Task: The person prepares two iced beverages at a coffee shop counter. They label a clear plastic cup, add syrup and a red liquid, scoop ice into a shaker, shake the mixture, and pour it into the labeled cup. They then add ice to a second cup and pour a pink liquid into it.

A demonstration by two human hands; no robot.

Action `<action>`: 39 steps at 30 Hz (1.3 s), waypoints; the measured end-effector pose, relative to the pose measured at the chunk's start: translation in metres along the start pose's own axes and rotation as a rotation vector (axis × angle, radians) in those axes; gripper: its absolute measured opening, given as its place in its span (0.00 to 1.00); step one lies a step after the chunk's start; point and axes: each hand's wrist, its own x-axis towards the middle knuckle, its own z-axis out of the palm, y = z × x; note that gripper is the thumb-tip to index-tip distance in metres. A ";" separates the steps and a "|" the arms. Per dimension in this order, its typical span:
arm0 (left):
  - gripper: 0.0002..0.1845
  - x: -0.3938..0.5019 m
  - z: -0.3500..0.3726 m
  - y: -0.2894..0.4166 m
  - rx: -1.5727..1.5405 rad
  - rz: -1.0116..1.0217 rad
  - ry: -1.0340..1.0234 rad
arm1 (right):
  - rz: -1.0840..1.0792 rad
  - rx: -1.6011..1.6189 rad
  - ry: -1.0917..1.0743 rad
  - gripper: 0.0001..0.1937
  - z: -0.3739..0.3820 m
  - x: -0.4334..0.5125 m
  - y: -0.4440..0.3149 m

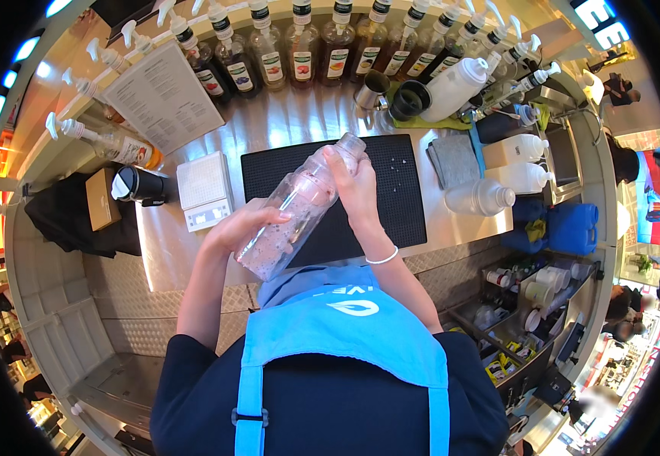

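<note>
Both my hands grip a clear plastic cocktail shaker (301, 208), tilted with its capped top away from me to the right. Pinkish liquid and bubbles show through its wall. My left hand (244, 225) wraps the lower body, thumb along the side. Higher up, my right hand (357, 185) closes around the shoulder and cap, and a white band circles that wrist. Beneath the shaker lies a black rubber bar mat (387, 211) with a few pale bits on it. A white digital scale (204, 191) sits to the left of the mat.
Several pump-topped syrup bottles (301, 57) line the back of the steel counter (318, 114). A printed menu board (161, 97) leans at left, near a black tumbler (139, 185). Rightward are a metal pitcher (372, 91), grey cloth (454, 161), another clear shaker (478, 198) and white squeeze bottles (515, 178).
</note>
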 end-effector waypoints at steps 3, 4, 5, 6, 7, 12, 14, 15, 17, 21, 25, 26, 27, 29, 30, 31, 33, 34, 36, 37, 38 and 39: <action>0.31 -0.005 0.003 -0.005 0.005 0.050 0.003 | -0.103 0.012 0.019 0.33 0.005 -0.014 -0.004; 0.31 -0.005 0.004 -0.007 -0.002 0.050 0.011 | -0.115 -0.033 0.011 0.32 0.006 -0.017 -0.005; 0.31 -0.006 0.006 -0.009 -0.007 0.051 0.017 | -0.182 -0.051 0.000 0.31 0.007 -0.019 -0.006; 0.31 -0.006 0.007 -0.011 -0.016 0.065 0.036 | -0.150 0.008 0.020 0.28 0.008 -0.020 -0.007; 0.31 -0.006 0.008 -0.012 -0.023 0.083 0.054 | -0.174 0.094 0.032 0.26 0.009 -0.020 -0.008; 0.30 -0.005 0.004 -0.014 -0.059 -0.005 0.022 | -0.100 0.008 0.062 0.21 0.013 -0.015 -0.009; 0.29 -0.003 0.000 -0.012 -0.061 0.062 0.024 | -0.237 0.079 0.002 0.20 0.012 -0.014 -0.008; 0.29 -0.004 0.001 -0.014 -0.071 0.051 -0.009 | -0.143 0.069 -0.002 0.20 0.011 -0.015 -0.008; 0.29 -0.003 0.000 -0.013 -0.077 0.052 -0.033 | -0.197 0.224 -0.043 0.18 0.008 -0.017 -0.006; 0.30 -0.006 0.003 -0.015 -0.097 0.025 0.028 | -0.142 0.246 -0.055 0.18 0.004 -0.020 -0.006; 0.30 -0.006 0.004 -0.017 -0.109 0.025 0.027 | -0.236 0.251 -0.099 0.18 0.004 -0.022 -0.008; 0.29 -0.005 0.004 -0.018 -0.105 0.011 0.038 | -0.284 0.098 -0.090 0.19 0.005 -0.022 -0.009; 0.29 -0.004 0.004 -0.019 -0.092 0.024 0.042 | -0.351 -0.044 -0.062 0.19 0.006 -0.023 -0.009; 0.29 0.000 0.003 -0.021 -0.066 0.042 0.049 | -0.352 0.166 -0.031 0.20 0.006 -0.024 -0.009; 0.29 0.001 0.002 -0.023 -0.046 0.111 0.046 | -0.355 0.276 -0.014 0.20 0.005 -0.023 -0.009; 0.29 0.003 0.001 -0.024 -0.084 0.076 0.036 | -0.329 0.362 -0.032 0.20 0.006 -0.025 -0.007; 0.30 0.002 0.000 -0.026 -0.166 0.003 -0.005 | -0.252 0.247 -0.067 0.21 0.002 -0.024 -0.006; 0.29 0.002 0.000 -0.027 -0.123 -0.046 0.059 | -0.208 0.189 -0.089 0.21 0.001 -0.021 -0.005; 0.28 0.002 -0.002 -0.028 -0.134 0.020 0.024 | -0.108 0.283 -0.067 0.21 0.000 -0.019 -0.002; 0.28 0.002 -0.002 -0.027 -0.157 0.067 0.001 | -0.168 0.348 -0.073 0.21 -0.001 -0.018 -0.001; 0.28 0.003 -0.002 -0.027 -0.133 0.046 0.020 | -0.187 0.407 -0.084 0.22 -0.001 -0.019 0.000; 0.28 0.003 -0.001 -0.026 -0.126 0.053 0.017 | -0.204 0.469 -0.092 0.22 -0.001 -0.019 0.000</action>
